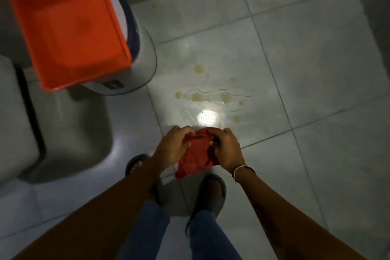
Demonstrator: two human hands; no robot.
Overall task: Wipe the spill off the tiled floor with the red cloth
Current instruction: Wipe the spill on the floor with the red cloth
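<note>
The red cloth hangs bunched between both hands, held in the air above my feet. My left hand grips its left side and my right hand grips its right side; a band circles the right wrist. The spill lies on the pale tiled floor just beyond the hands: yellowish blotches and clear wet streaks spread over one tile, with a bright light reflection at their near edge. The cloth is apart from the spill.
An orange plastic tub sits on top of a white and blue bucket at the left, close to the spill. A grey bulky object stands at the lower left. My two feet in dark sandals stand below the cloth.
</note>
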